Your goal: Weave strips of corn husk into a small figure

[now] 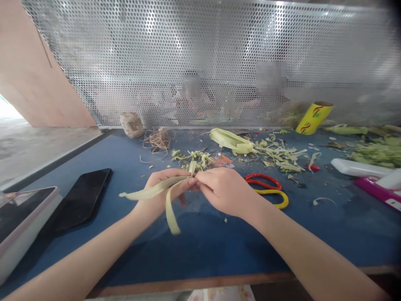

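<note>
Pale green corn husk strips (pixel 153 191) are pinched in my left hand (pixel 159 190), with two long tails hanging toward me and a short end poking up. My right hand (pixel 224 188) is closed, its fingertips meeting the left ones at the same spot on the strips. What exactly lies between the right fingertips is hidden. Just past my hands sits a small heap of knotted husk pieces (pixel 196 159). Scissors (pixel 274 188) with one red and one yellow handle lie beside my right wrist, partly covered by it.
A husk bundle (pixel 232 141), shredded husk (pixel 285 154), brown twine (pixel 159 140) and a twine roll (pixel 131 124) lie farther back. A yellow tube (pixel 314 118) leans near the perforated metal screen (pixel 216 50). A black phone (pixel 83 196) is at left; a white-and-purple tool (pixel 377 188) at right.
</note>
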`<action>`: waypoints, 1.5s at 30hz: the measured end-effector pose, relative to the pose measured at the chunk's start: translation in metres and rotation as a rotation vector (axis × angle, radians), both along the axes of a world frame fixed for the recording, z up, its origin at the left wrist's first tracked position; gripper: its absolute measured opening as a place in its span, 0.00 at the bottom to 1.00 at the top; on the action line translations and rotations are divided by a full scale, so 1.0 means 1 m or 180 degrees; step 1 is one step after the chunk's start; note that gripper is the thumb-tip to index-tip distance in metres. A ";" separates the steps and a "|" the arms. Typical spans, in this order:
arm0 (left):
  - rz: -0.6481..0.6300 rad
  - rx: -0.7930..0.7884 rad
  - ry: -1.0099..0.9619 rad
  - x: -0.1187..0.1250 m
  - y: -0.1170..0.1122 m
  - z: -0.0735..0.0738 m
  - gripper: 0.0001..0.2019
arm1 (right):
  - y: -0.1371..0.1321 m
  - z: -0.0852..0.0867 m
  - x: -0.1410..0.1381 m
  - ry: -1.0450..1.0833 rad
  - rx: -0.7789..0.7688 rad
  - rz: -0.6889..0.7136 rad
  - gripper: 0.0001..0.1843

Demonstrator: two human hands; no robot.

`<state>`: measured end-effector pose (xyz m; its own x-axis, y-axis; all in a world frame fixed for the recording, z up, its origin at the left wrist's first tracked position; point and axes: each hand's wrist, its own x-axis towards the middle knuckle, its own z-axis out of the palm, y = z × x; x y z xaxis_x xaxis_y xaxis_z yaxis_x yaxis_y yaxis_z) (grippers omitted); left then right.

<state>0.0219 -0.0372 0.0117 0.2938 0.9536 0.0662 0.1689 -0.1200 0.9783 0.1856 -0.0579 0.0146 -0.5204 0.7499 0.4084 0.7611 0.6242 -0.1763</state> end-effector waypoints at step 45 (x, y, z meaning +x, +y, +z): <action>-0.0065 0.0554 0.0330 -0.012 0.008 0.008 0.17 | 0.012 -0.010 -0.002 0.2486 -0.1474 0.0289 0.08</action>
